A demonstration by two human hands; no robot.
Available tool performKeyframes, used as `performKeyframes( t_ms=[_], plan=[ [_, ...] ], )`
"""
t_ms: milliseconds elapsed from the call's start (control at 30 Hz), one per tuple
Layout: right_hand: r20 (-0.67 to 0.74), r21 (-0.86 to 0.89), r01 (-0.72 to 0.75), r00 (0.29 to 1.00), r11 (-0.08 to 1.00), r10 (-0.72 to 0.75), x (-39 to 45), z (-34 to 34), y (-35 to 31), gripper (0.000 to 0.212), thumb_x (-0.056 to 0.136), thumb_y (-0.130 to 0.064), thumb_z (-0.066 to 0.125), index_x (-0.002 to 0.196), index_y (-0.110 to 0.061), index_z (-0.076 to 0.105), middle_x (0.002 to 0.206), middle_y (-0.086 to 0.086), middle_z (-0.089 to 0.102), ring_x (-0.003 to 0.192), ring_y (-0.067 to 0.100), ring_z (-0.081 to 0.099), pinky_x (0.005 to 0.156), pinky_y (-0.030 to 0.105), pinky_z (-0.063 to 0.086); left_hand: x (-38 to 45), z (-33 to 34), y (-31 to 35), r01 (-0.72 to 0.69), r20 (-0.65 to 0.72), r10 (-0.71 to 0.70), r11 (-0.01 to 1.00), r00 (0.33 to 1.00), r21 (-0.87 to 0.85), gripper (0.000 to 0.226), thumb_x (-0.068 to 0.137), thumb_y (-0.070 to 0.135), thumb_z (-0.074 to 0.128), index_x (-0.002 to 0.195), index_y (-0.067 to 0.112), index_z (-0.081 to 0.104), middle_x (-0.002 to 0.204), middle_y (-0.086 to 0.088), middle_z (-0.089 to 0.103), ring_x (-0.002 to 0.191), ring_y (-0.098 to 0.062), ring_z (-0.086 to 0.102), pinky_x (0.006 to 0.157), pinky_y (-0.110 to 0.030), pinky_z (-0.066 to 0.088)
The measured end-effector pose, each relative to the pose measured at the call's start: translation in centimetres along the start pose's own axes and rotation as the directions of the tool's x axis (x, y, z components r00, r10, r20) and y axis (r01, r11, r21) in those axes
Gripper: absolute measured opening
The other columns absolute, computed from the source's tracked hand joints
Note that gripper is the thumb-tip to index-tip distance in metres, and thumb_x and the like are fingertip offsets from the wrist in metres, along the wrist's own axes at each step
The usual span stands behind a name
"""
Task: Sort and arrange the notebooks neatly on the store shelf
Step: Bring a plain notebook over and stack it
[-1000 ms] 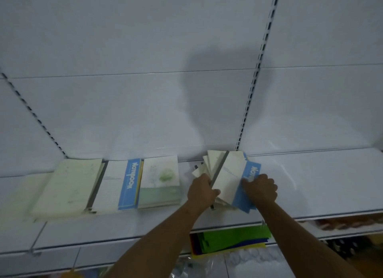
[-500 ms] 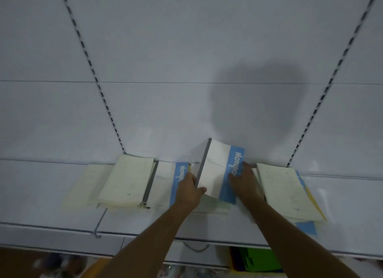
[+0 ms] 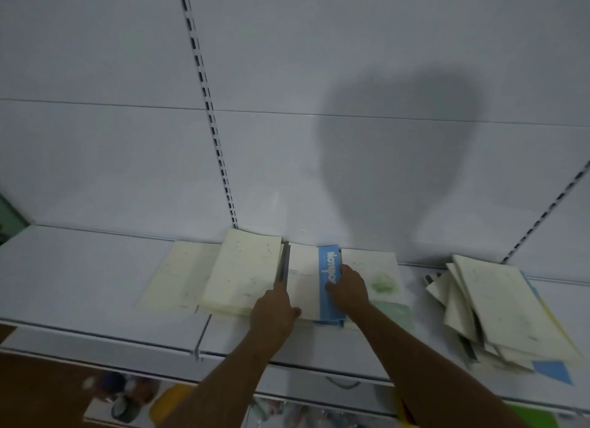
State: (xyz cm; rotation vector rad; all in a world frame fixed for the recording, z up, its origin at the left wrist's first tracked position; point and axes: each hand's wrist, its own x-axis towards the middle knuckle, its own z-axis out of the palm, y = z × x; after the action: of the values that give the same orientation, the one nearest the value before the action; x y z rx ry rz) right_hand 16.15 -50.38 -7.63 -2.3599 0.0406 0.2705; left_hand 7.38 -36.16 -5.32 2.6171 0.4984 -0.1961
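A white notebook with a blue "Notebook" strip [image 3: 306,280] lies flat on a stack of the same kind on the white shelf [image 3: 79,268]. My left hand [image 3: 276,312] grips its near left corner by the grey spine. My right hand [image 3: 348,287] presses on its blue right edge. A cream notebook stack [image 3: 242,271] sits just to the left, with a paler single one [image 3: 178,274] beyond it. A notebook with a green print [image 3: 380,280] lies directly to the right. An untidy fanned pile of notebooks [image 3: 498,309] rests at the far right.
The white back panel [image 3: 319,76] with slotted uprights rises behind the shelf. Below the shelf's front edge, colourful goods show on a lower level, among them a yellow item [image 3: 169,402] and a green one [image 3: 536,418].
Both hands carried the blue-strip notebook from the messy right pile over to the left and laid it flat on the matching stack. The view shifted left with them.
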Motion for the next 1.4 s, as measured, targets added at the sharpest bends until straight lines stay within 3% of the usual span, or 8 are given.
performKeyframes(
  t_ms=[167,433,500,633,867,1133,1300,1400],
  plan=[
    [-0.004,-0.095,-0.028,1.0,0.995,0.028,0.1,0.8,-0.5,0.044,0.085,-0.029,0.06,0.119,-0.002,0.053,0.116,0.017,0.056,0.103,0.03,0.06,0.087,0.039,0.053,0.1,0.1,-0.5,-0.022,-0.05,0.029,0.989,0.998,0.145,0.044,0.089,0.039,0.061,0.121,0.012,0.047,0.115,-0.009,0.062,0.102,-0.023,0.062,0.079,-0.031,0.051],
    [-0.079,-0.093,0.013,0.997,0.996,-0.021,-1.3,-2.1,-0.1,0.033,0.09,-0.023,0.054,0.119,-0.009,0.054,0.121,0.009,0.055,0.111,0.023,0.056,0.089,0.028,0.044,-0.8,0.5,2.5,-0.101,-0.142,0.132,0.973,0.981,0.206,0.035,0.098,0.04,0.042,0.122,0.015,0.045,0.113,-0.006,0.063,0.099,-0.021,0.064,0.073,-0.03,0.05],
    [-0.135,-0.079,0.015,0.99,0.997,-0.026,-1.6,-4.6,0.8,0.032,0.089,-0.024,0.053,0.119,-0.014,0.055,0.122,0.004,0.057,0.113,0.02,0.054,0.092,0.028,0.042,-1.1,1.1,4.7,-0.155,-0.142,0.181,0.972,0.973,0.178,0.037,0.098,0.041,0.038,0.124,0.015,0.044,0.112,-0.005,0.063,0.096,-0.019,0.064,0.069,-0.028,0.048],
    [-0.279,-0.082,-0.021,0.96,0.996,-0.003,-2.1,-11.7,4.8,0.029,0.086,-0.023,0.053,0.113,-0.016,0.059,0.114,0.004,0.062,0.107,0.022,0.059,0.088,0.029,0.045,-2.4,3.2,11.3,-0.261,-0.111,0.27,0.961,0.956,0.09,0.035,0.095,0.04,0.041,0.12,0.017,0.047,0.109,-0.006,0.063,0.098,-0.022,0.063,0.079,-0.033,0.051],
    [-0.444,-0.181,-0.31,0.873,0.933,0.204,-3.4,-22.5,16.2,0.038,0.09,-0.03,0.051,0.123,-0.013,0.055,0.125,0.01,0.054,0.12,0.028,0.048,0.098,0.037,0.04,-5.9,8.4,23.9,-0.325,0.042,0.337,0.928,0.94,-0.181,0.029,0.091,0.039,0.053,0.108,0.017,0.06,0.11,-0.003,0.064,0.097,-0.019,0.061,0.078,-0.027,0.048],
    [-0.29,-0.275,-0.369,0.912,0.888,0.289,-4.0,-25.6,24.0,0.074,0.078,-0.061,0.061,0.127,-0.008,0.045,0.125,0.012,0.046,0.119,0.029,0.045,0.094,0.04,0.043,-7.1,14.9,30.2,-0.214,0.119,0.241,0.955,0.963,-0.205,0.058,0.085,0.049,0.061,0.122,0.006,0.049,0.123,-0.011,0.055,0.112,-0.024,0.056,0.089,-0.032,0.048],
    [-0.264,-0.152,-0.413,0.892,0.898,0.366,-3.4,-26.6,25.1,0.08,0.068,-0.057,0.073,0.122,-0.006,0.044,0.123,0.014,0.049,0.119,0.032,0.047,0.096,0.039,0.042,-7.1,16.5,31.1,-0.175,0.071,0.2,0.948,0.977,-0.264,0.05,0.079,0.03,0.072,0.116,0.005,0.049,0.117,-0.009,0.057,0.105,-0.021,0.058,0.079,-0.027,0.046],
    [-0.253,0.045,-0.413,0.876,0.91,0.41,-3.1,-27.3,26.1,0.068,0.07,-0.049,0.069,0.117,-0.003,0.051,0.115,0.014,0.058,0.108,0.033,0.056,0.089,0.039,0.048,-7.6,16.5,32.1,-0.215,0.052,0.244,0.922,0.968,-0.322,0.027,0.084,0.017,0.065,0.105,0.01,0.048,0.113,-0.008,0.059,0.104,-0.021,0.058,0.072,-0.022,0.041]
  ],
)
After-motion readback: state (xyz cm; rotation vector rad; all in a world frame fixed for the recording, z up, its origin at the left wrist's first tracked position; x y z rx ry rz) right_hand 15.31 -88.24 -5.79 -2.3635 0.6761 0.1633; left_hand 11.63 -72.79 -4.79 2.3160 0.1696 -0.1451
